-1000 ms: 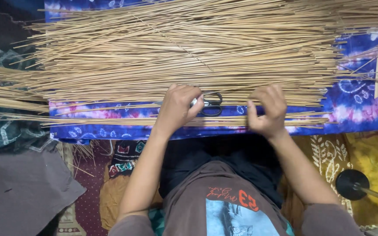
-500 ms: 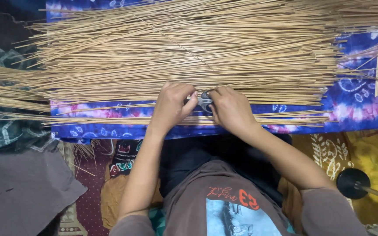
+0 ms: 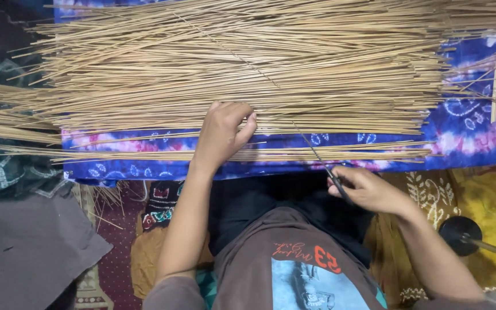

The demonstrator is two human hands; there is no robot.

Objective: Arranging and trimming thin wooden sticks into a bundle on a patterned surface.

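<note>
My left hand [image 3: 222, 135] presses, fingers curled, on the sticks [image 3: 248, 74], which run left-right across frame centre. My right hand [image 3: 368, 189], lower right, grips scissors [image 3: 337, 181].

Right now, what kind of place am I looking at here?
Probably a home craft spot on the floor: thin reed sticks lie spread over a blue tie-dye cloth, patterned rugs lie beneath, and the right hand holds a dark tool.

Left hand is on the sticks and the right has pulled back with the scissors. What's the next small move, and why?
Probably bring the right hand forward again: its scissors point at the sticks while the left hand presses the near edge.
</note>
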